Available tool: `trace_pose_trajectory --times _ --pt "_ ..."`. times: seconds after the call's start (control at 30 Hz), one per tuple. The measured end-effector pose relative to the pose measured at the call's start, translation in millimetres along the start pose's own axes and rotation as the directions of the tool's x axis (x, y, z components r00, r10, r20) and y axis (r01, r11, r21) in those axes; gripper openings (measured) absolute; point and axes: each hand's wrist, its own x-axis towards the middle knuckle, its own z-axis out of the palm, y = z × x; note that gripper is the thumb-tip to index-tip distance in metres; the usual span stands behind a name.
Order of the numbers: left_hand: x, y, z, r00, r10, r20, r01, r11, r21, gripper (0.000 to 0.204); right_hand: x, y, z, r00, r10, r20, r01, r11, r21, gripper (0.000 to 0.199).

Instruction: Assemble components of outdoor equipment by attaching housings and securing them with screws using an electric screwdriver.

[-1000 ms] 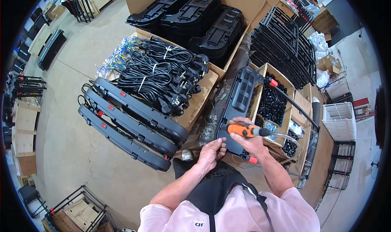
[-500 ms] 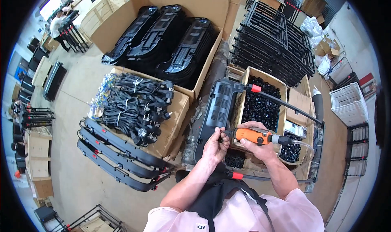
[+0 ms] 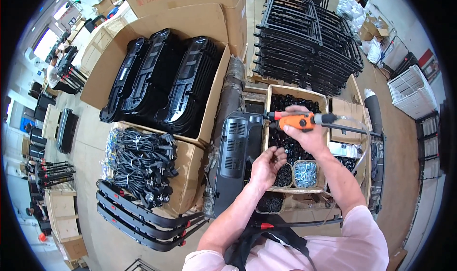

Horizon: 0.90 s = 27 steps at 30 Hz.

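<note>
My right hand (image 3: 304,136) is wrapped round an orange pneumatic screwdriver (image 3: 295,122), with a clear hose at its back end. The tool's front end is by the red piece (image 3: 273,115) at the far corner of a black vented plastic housing (image 3: 234,152). That housing lies in front of me with a black tube frame running right from it. Beside the housing's right edge, my left hand (image 3: 267,168) is closed with its fingertips together; whatever they hold is too small to make out. Under the hands stands a parts box (image 3: 269,92) with black plastic pieces.
Small trays of black screws (image 3: 284,175) and silver screws (image 3: 305,174) sit near my hands. Bundled power cords (image 3: 138,161) and a carton of black housings (image 3: 216,97) stand left. Stacked black frames (image 3: 309,42) rise behind; a white crate (image 3: 413,94) is far right.
The screwdriver has moved away from me, up to the housing's far corner. My left hand has left the tool's tip and moved right, over the small-parts box. The view has shifted too.
</note>
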Motion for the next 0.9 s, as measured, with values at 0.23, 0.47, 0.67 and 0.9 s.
trace_pose_trajectory --times 0.23,0.47,0.67,0.9 --pt "11 -8 -56 0.998 -0.048 0.052 0.037 0.982 0.186 0.027 70 34 6 0.998 0.004 0.065 0.004 0.992 -0.123 0.048" --pt "13 -1 -41 1.000 0.000 -0.024 0.003 0.989 0.149 0.027 88 55 13 0.995 0.007 0.101 0.022 0.958 -0.285 0.043" --pt "27 9 -43 0.999 0.005 0.037 -0.013 0.976 0.216 0.024 95 53 24 0.984 -0.024 0.175 0.095 0.906 -0.411 0.034" --pt "47 10 -52 0.998 0.018 0.058 -0.033 0.961 0.276 0.023 98 44 26 0.974 0.003 0.226 0.098 0.894 -0.437 0.035"
